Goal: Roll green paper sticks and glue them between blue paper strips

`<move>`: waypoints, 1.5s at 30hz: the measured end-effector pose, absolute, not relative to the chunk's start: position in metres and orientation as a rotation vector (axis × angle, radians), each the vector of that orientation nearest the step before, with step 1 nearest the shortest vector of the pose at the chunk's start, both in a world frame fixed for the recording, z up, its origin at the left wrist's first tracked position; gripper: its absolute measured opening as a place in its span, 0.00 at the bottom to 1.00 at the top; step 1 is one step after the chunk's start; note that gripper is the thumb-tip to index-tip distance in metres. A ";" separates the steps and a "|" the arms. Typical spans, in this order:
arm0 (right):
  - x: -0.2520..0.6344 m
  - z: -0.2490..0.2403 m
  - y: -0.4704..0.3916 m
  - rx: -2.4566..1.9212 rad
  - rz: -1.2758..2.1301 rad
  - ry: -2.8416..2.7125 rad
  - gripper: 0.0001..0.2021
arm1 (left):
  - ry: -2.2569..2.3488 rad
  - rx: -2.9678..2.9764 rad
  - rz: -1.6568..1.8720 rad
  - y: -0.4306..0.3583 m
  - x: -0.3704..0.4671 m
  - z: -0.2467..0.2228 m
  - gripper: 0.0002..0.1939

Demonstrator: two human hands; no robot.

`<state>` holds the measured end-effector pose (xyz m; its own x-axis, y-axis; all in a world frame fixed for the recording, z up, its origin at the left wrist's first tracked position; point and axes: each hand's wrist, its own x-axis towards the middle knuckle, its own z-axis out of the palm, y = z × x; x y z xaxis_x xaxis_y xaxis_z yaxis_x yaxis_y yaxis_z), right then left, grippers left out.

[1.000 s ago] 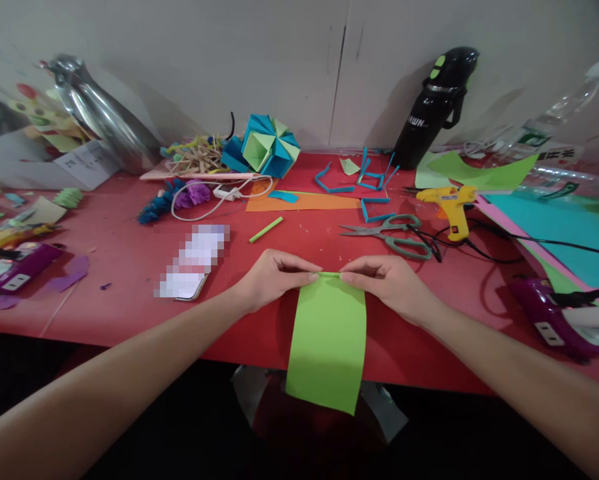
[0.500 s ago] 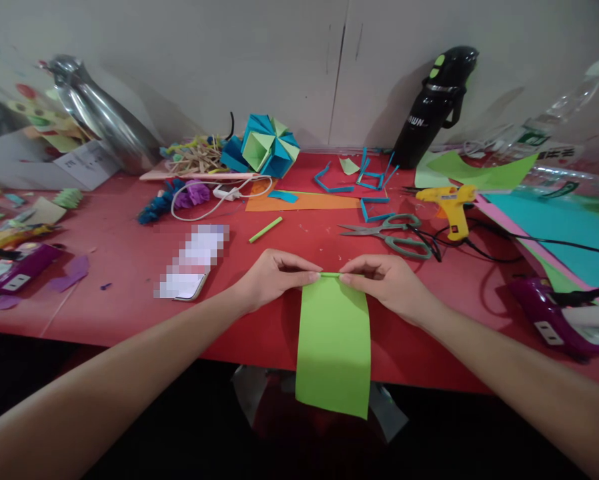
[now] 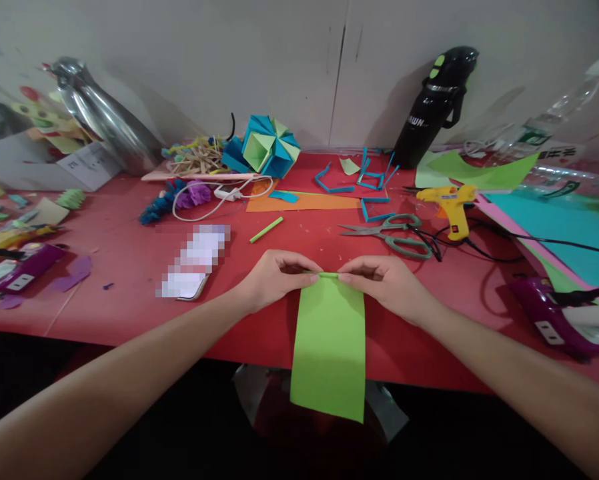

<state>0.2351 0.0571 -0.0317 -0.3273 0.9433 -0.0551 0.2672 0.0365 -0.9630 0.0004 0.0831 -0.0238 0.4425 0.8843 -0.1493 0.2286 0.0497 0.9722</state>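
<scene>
A long sheet of light green paper [image 3: 329, 347] hangs down past the front edge of the red table, its top edge rolled or folded over into a narrow band. My left hand [image 3: 279, 277] pinches the left end of that band between thumb and fingers. At the right end, my right hand [image 3: 382, 283] grips it the same way. A thin green paper stick [image 3: 266, 230] lies on the table beyond my left hand. Scissors [image 3: 387, 233] with grey-green handles rest beyond my right hand, blades pointing left.
A phone [image 3: 194, 267] lies to the left. Behind are a blue and green paper ball [image 3: 269, 147], blue paper strips [image 3: 377, 210] and an orange sheet [image 3: 314, 202]. A yellow glue gun [image 3: 452, 207], a black bottle [image 3: 432, 110] and a purple power strip [image 3: 544, 310] stand right.
The lower end of the green paper has swung slightly to the left. Both hands keep their pinch on the top edge, almost in the same place.
</scene>
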 end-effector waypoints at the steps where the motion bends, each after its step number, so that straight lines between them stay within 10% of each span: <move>1: 0.235 -0.032 0.057 -1.236 1.321 -1.662 0.12 | 1.037 1.471 0.670 0.084 0.000 -0.024 0.10; 45: 0.234 -0.034 0.057 -1.196 1.347 -1.647 0.10 | 0.988 1.503 0.693 0.082 0.000 -0.031 0.10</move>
<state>0.2337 0.0569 -0.0336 -0.3405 0.9393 -0.0422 0.2274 0.0387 -0.9730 0.0002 0.0821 -0.0309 0.4714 0.8760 -0.1021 0.2025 0.0051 0.9793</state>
